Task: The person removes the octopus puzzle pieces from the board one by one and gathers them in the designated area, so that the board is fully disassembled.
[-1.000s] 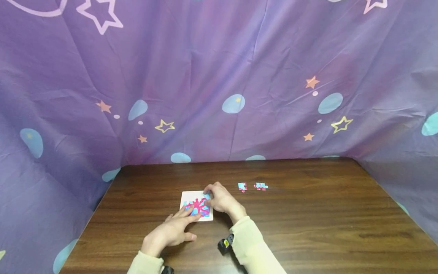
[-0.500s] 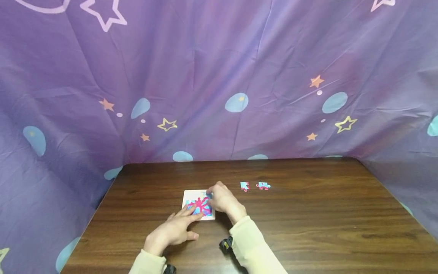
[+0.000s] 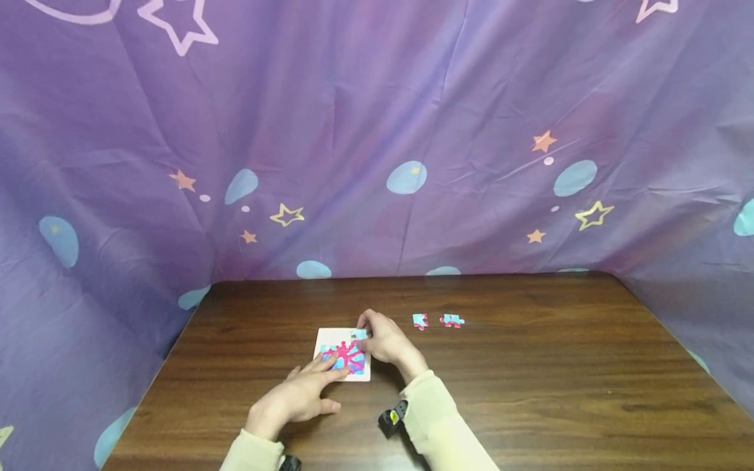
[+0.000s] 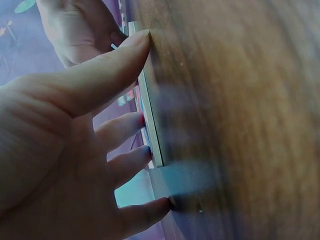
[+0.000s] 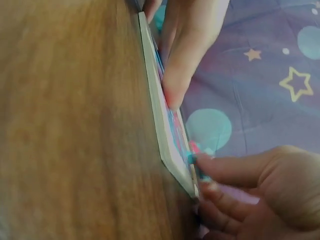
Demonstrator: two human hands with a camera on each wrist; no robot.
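A square white jigsaw tray lies on the table, its lower part filled with blue and pink puzzle pieces. My left hand rests outstretched fingers on the tray's lower left part, thumb apart on the near side. At the upper right corner my right hand pinches a light blue puzzle piece between thumb and fingers. The right wrist view shows this piece's turquoise and pink edge at the thumb tip, close over the tray. The fingers hide much of it.
Two loose puzzle pieces lie to the right of the tray, one with a straight side and one with knobs. A purple cloth with stars hangs behind the brown wooden table.
The right hand's fingers have shifted slightly at the tray's upper right corner, and more of the light blue piece shows. The left hand stays in place on the tray.
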